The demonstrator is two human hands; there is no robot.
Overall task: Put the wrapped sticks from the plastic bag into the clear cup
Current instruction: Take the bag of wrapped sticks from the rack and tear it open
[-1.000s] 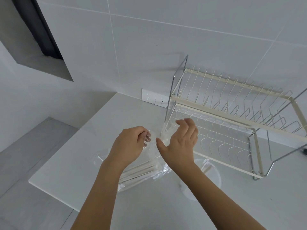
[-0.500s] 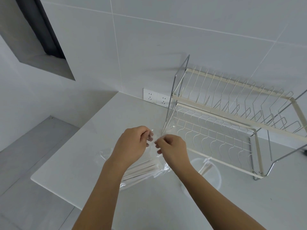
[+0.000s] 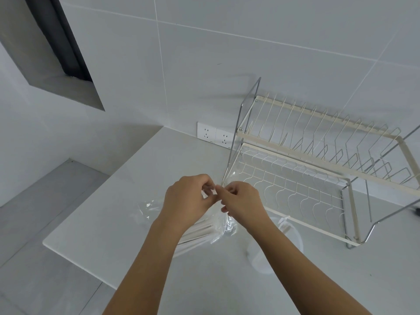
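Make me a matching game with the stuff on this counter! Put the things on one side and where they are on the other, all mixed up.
Things:
1. crinkly clear plastic bag
2. round clear plastic cup
3. cream-and-metal wire dish rack
4. white double wall socket

Places:
A. on the tiled wall, just above the counter
B. pinched at its top by the left hand and right hand
C. on the counter, partly hidden by the right forearm
D. standing on the counter, right of the hands

Pairs: 1-B, 2-C, 3-D, 4-A
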